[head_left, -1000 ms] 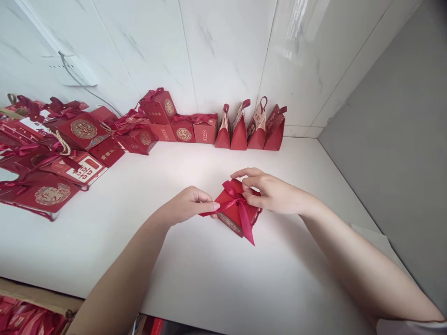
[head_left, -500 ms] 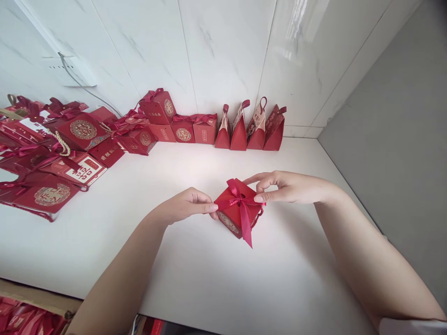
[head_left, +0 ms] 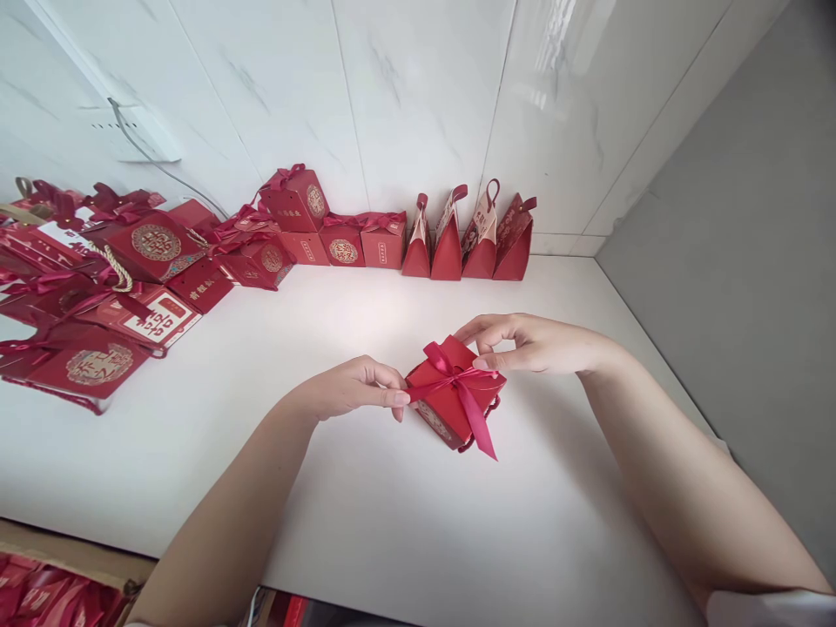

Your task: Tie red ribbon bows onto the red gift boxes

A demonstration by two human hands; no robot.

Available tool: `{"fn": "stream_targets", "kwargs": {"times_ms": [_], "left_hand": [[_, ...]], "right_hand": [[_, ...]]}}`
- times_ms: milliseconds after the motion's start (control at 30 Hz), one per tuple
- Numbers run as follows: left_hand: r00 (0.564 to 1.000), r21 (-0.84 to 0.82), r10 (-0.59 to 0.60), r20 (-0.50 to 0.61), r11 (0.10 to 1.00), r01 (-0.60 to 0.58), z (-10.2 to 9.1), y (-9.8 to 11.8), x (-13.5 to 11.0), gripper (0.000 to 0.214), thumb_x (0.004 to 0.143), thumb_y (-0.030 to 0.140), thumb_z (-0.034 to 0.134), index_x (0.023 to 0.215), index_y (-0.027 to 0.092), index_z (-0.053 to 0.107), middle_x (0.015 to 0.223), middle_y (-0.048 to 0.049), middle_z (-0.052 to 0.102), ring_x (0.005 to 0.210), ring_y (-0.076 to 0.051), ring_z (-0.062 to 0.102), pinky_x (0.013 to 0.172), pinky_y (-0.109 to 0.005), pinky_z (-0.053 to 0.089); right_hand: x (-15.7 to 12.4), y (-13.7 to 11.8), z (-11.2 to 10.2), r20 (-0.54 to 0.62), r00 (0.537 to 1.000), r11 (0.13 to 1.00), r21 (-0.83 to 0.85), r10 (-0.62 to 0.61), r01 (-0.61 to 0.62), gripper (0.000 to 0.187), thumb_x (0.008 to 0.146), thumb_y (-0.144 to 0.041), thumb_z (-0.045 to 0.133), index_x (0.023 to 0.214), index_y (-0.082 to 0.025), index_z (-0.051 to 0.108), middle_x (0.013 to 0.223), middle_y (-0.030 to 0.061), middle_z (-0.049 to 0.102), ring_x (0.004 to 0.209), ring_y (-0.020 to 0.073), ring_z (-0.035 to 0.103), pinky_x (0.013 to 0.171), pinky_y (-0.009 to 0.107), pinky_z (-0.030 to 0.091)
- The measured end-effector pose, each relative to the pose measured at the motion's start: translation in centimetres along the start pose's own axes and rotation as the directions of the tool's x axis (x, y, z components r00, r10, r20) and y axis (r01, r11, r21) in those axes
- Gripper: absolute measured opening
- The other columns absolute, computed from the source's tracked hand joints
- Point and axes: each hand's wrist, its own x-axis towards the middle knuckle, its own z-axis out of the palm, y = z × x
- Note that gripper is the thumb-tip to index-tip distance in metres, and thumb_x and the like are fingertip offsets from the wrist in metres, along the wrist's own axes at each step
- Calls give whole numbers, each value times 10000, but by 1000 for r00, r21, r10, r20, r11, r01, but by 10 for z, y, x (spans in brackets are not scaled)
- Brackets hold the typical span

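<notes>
A small red gift box [head_left: 450, 405] with a red ribbon bow [head_left: 457, 379] on its lid sits on the white table [head_left: 366, 522] between my hands. My left hand [head_left: 353, 389] is closed in a pinch on the ribbon's left end at the box's left side. My right hand [head_left: 529, 342] pinches the ribbon at the box's right top edge. One ribbon tail hangs down over the front of the box.
Several red gift boxes [head_left: 356, 242] and triangular red pouches [head_left: 480, 235] line the tiled back wall. A heap of larger red boxes and bags [head_left: 97, 287] covers the table's left side. A grey wall [head_left: 738, 226] closes the right side. A box of red items [head_left: 45, 596] lies below the table's front edge.
My right hand went from the bow's centre to the ribbon at the box's right edge. The box has shifted slightly to the right and turned a little. My left hand kept its pinch.
</notes>
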Motion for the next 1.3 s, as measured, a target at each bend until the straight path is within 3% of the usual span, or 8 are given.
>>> {"fn": "stream_targets", "kwargs": {"times_ms": [267,400,500,600,667,733,967,1300], "left_hand": [[1000,36,24,11,999,-24,-5,-3,-1,261,862,431,627,804,227,781,971,-49,697,902,-194,608,843,-298,454],[990,101,13,144,995,-27,-13,-2,-9,283,848,453,637,808,218,789,991,-74,719,913,-224,633,827,-318,477],[998,170,-2,-63,985,13,-14,-1,-11,371,872,514,577,748,196,722,877,-54,702,815,-201,622,772,-317,481],[840,213,115,-530,977,0,-3,0,-5,314,863,520,589,859,210,639,955,-28,660,856,-185,609,774,-309,477],[726,225,229,-648,969,-105,11,1,2,281,848,489,625,934,221,603,1098,-41,628,1011,-205,603,853,-326,483],[693,254,327,-643,944,-211,26,4,9,245,852,446,634,971,234,605,1202,-49,590,1169,-222,553,964,-357,461],[786,255,326,-526,942,-220,59,9,19,161,834,391,664,923,258,679,1323,-54,517,1285,-256,490,1043,-395,445],[839,159,241,-488,970,-186,58,5,22,105,832,331,657,821,228,646,1306,-58,526,1272,-276,503,1069,-433,413]], "right_hand": [[0,0,0,34,999,992,122,-12,8,321,899,-468,589,801,-177,679,1315,76,580,1026,221,597,882,344,466],[2,-4,5,36,998,971,235,-50,40,321,881,-484,617,822,-170,643,1277,83,613,993,210,599,833,344,472],[5,-6,9,72,994,953,296,-83,58,306,885,-476,619,913,-174,655,1234,82,644,1034,215,594,870,353,462],[9,-5,12,98,993,956,292,-69,38,334,881,-491,618,988,-181,680,1172,73,666,1014,209,598,880,349,450],[10,-4,14,106,992,957,289,-63,30,363,882,-515,605,1006,-185,691,1165,70,664,1009,209,596,880,345,443],[11,-4,15,94,994,960,277,-58,30,400,902,-546,557,1013,-187,696,1127,66,671,997,210,591,889,351,428],[14,-5,20,29,999,980,197,-16,10,492,941,-610,434,880,-179,663,896,46,641,854,183,539,829,343,404],[17,4,21,71,995,982,184,-65,51,356,887,-525,599,866,-173,646,1045,39,646,847,154,552,771,299,437]]}}
